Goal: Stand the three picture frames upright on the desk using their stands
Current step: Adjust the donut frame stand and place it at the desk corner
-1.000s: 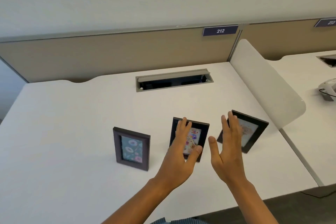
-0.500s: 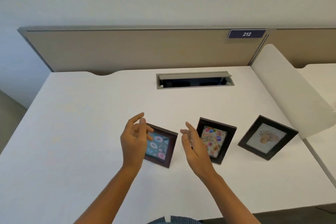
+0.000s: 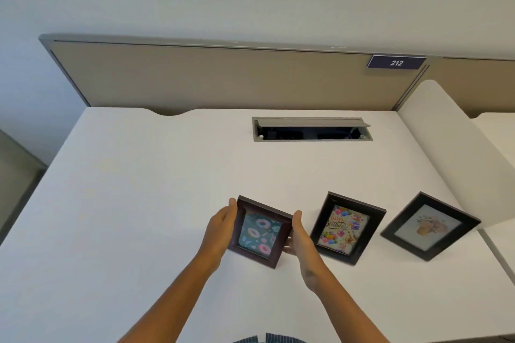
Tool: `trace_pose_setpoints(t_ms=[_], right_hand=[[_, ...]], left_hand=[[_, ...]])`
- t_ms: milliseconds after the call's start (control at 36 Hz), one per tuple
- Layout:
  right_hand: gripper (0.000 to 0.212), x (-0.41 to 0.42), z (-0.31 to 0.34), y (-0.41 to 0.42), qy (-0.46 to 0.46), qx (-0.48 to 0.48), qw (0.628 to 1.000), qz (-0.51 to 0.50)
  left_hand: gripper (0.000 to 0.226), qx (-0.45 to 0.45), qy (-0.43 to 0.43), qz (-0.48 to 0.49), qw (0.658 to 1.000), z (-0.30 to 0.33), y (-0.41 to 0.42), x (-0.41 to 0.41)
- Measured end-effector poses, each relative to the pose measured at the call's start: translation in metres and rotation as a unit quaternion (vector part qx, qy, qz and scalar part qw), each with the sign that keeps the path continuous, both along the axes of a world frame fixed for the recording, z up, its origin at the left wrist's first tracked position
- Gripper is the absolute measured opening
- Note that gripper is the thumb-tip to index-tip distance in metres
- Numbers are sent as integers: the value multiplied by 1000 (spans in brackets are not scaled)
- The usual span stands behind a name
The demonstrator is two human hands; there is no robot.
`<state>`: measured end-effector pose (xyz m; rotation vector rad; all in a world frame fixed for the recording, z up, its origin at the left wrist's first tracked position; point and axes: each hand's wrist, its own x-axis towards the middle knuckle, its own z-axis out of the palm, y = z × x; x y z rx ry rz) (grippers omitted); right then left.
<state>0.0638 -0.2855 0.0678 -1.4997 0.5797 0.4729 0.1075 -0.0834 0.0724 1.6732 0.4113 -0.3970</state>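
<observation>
Both hands [image 3: 221, 227] [image 3: 299, 237] grip rectangular dark-wood donut frame [image 3: 260, 231].

**deskfan:** can't see any stands at all, each one's hidden behind its own frame. Fingers of the left hand [image 3: 221, 227] disappear behind the donut frame [image 3: 260, 232], same with the right hand [image 3: 299, 237].

**pixelpete:** yep. Striped shirt [image 3: 267, 338] is chopped by the bottom edge, both elbows too. Inside of the cable box [image 3: 310, 129] is just dark.
</observation>
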Motion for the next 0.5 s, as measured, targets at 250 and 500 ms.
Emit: trace_pose_setpoints(t_ms=[250, 500], right_hand=[[85, 2, 4, 3, 7, 38, 999, 0], [90, 4, 1, 4, -21, 66, 998, 1]], left_hand=[[71, -31, 37, -51, 997, -4, 4, 13], [73, -56, 62, -87, 993, -9, 13, 19]])
